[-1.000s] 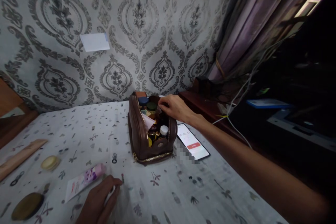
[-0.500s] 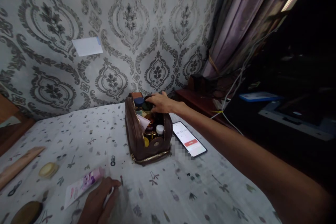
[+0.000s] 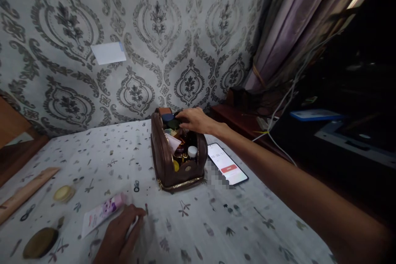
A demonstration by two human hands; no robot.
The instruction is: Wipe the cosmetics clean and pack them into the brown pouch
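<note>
A brown zippered toiletry bag (image 3: 163, 161) stands unzipped on the patterned sheet. Inside are a jar with a dark lid (image 3: 173, 124), one with a blue lid (image 3: 168, 117), a white-capped bottle (image 3: 192, 151) and a pale pink packet (image 3: 173, 142). My right hand (image 3: 196, 119) reaches over the bag's far right side, thumb and forefinger apart beside the dark lid; its other fingertips are hidden. Low in the view, my left hand (image 3: 122, 233) rests on the sheet, fingers loosely bent and nothing in it. Just beyond it lies a white and pink squeeze tube (image 3: 105, 212).
Right of the bag lies a phone (image 3: 229, 165) showing a running timer. At left are a small cream-coloured jar (image 3: 63, 193), a dark round lid-like object (image 3: 41, 242) and a flat wooden strip (image 3: 27, 192). White cables (image 3: 286, 101) hang at right.
The whole view has shifted slightly. The dark-lidded jar sits a little further left in the bag, and my right fingers are now at its right edge. My left hand has hardly moved.
</note>
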